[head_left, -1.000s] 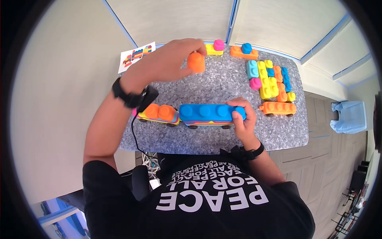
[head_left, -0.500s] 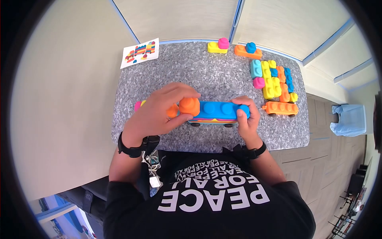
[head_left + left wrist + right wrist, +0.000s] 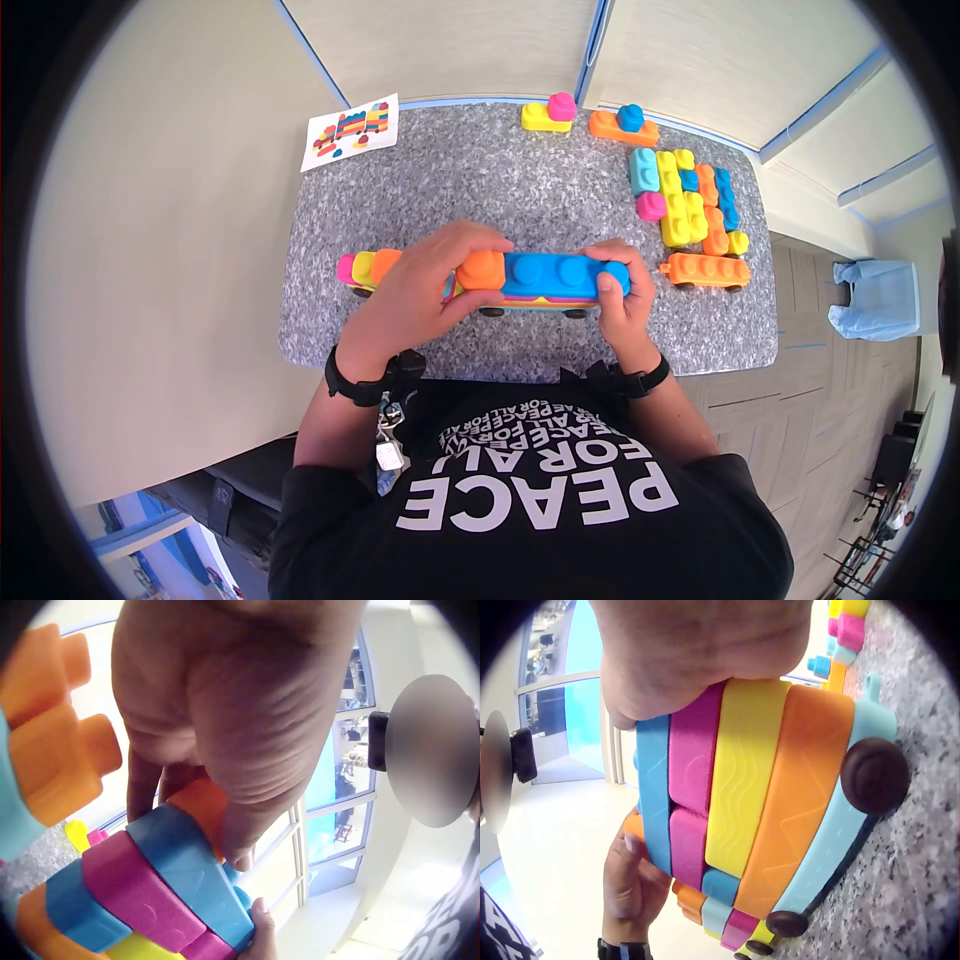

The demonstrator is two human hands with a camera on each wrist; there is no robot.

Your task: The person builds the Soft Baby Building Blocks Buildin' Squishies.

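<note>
My left hand [image 3: 420, 290] pinches an orange block [image 3: 482, 270] between thumb and fingers, at the left end of a long blue block [image 3: 548, 278]. In the left wrist view the orange block [image 3: 201, 804] sits against the top of that blue block. My right hand [image 3: 624, 300] grips the blue block's right end, thumb in front and fingers behind. Beneath it, the right wrist view shows stacked magenta [image 3: 694, 761], yellow [image 3: 746, 772] and orange [image 3: 802, 795] blocks on a light blue wheeled base [image 3: 832, 832]. A second toy wagon [image 3: 362, 268], partly hidden by my left hand, stands to the left.
An orange wheeled base [image 3: 708, 270] stands at the right, before several loose blocks [image 3: 690, 205]. Near the back edge are a yellow block [image 3: 546, 118] with a pink one and an orange block [image 3: 622, 128] with a blue one. A picture card [image 3: 350, 133] lies back left.
My left hand has come down from the back of the table with the orange block and set it onto the blue block's left end. My right hand keeps its grip.
</note>
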